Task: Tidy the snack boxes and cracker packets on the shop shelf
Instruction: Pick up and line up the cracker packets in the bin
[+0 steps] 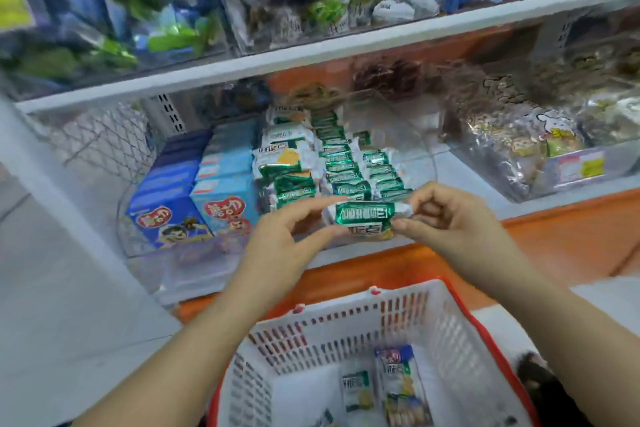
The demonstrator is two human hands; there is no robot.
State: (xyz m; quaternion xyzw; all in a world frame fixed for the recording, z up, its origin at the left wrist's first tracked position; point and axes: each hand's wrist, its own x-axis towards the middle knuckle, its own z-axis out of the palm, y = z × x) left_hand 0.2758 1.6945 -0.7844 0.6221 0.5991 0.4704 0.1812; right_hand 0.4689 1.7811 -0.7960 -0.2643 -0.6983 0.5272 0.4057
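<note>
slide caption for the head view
Left hand and right hand pinch a green cracker packet in front of rows of packets and blue snack boxes.

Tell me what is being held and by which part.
One green cracker packet, held level between both hands. The left hand has its grip on the packet's left end; the right hand pinches the crimped right end.
</note>
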